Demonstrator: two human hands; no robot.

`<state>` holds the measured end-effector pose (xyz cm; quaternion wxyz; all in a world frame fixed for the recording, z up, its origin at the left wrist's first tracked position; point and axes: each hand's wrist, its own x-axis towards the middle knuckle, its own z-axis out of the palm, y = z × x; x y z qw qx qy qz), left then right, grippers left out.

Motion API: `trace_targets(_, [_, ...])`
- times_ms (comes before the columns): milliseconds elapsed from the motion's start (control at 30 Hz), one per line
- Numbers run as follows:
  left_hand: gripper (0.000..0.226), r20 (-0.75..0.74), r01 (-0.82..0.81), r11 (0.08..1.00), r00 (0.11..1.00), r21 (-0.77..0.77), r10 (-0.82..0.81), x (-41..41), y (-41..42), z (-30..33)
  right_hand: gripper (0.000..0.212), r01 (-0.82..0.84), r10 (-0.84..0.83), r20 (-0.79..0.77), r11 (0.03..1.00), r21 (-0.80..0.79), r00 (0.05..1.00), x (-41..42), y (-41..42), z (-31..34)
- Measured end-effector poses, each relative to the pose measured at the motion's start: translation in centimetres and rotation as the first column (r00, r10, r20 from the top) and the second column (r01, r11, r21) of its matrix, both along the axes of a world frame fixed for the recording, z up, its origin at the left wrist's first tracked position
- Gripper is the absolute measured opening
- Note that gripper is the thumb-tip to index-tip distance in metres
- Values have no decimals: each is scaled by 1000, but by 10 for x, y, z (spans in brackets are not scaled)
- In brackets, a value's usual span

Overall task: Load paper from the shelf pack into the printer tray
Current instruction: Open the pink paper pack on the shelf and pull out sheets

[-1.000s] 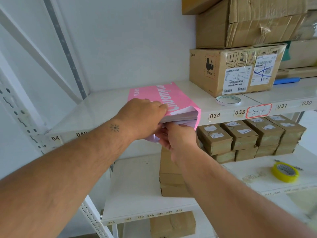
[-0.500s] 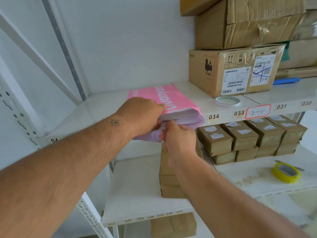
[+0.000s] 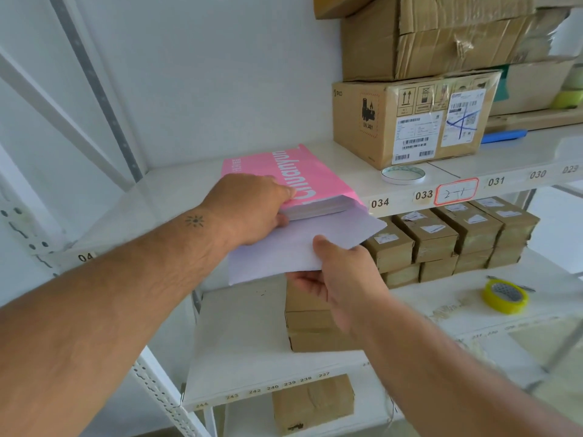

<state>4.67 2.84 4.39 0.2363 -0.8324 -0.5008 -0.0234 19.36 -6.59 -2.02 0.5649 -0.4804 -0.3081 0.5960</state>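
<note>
A thin sheaf of white paper (image 3: 303, 244) juts from the open end of a glossy pink pack (image 3: 284, 178) lying flat at the front edge of a white metal shelf (image 3: 176, 197). The right hand (image 3: 344, 279) pinches the sheets, thumb on top; the left hand (image 3: 252, 209) presses down on the pack, fingers curled over its open end. Taped cardboard boxes (image 3: 410, 121) are stacked nearby against a plain white wall (image 3: 205, 74).

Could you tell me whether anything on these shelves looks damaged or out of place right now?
The big cardboard box stacked at top right is crumpled, with torn flaps and wrinkled tape. The pink paper pack overhangs the shelf edge while the left hand holds it and the right hand draws sheets out. Nothing has spilled.
</note>
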Motion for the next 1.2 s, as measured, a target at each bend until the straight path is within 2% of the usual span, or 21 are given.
trace_targets(233, [58, 81, -24, 998, 996, -50, 28, -2, 1, 5, 19, -4, 5, -29, 999, 34, 1000, -5, -15, 13])
trace_targets(600, [58, 151, -89, 989, 983, -121, 107, 0, -10, 7, 20, -66, 72, -36, 988, 143, 997, 37, -96, 16])
trace_targets(767, [60, 240, -134, 976, 955, -171, 173, 2, -13, 0, 23, -113, 119, -18, 973, 201, 993, 74, -150, 26])
trace_targets(867, [65, 341, -172, 942, 901, -288, 269, 2, -15, -5, 27, -158, 161, 10, 956, 248, 987, 97, -178, 33])
trace_targets(900, [67, 435, -161, 922, 844, -353, 314, 4, -22, -1, 26, -170, 173, 8, 953, 251, 985, 104, -185, 33])
trace_targets(933, [67, 560, -136, 912, 751, -388, 350, 5, -32, 5, 24, -172, 175, 11, 952, 252, 984, 110, -190, 32])
trace_targets(967, [62, 705, -94, 926, 622, -366, 342, 6, -47, 11, 24, -171, 170, 26, 952, 255, 985, 115, -196, 30])
trace_targets(1033, [37, 931, -97, 969, 272, -226, 245, 1, -92, 14, 25, -165, 149, 79, 947, 276, 986, 122, -208, 23])
trace_targets(1067, [22, 973, -154, 969, 101, -192, 209, 3, -121, 8, 25, -166, 137, 115, 942, 292, 984, 126, -214, 19])
trace_targets(1100, [20, 976, -162, 962, -49, -218, 213, 9, -152, -3, 24, -169, 126, 154, 936, 309, 980, 129, -221, 16])
trace_targets(1133, [29, 934, -82, 946, -205, -313, 292, 21, -184, -15, 23, -175, 119, 186, 930, 324, 975, 132, -227, 12])
trace_targets(1167, [35, 846, 75, 911, -344, -406, 406, 34, -213, -33, 22, -177, 112, 206, 928, 329, 972, 134, -232, 7])
trace_targets(1200, [36, 734, 239, 850, -431, -469, 525, 49, -237, -47, 20, -172, 103, 218, 928, 330, 971, 137, -237, 3])
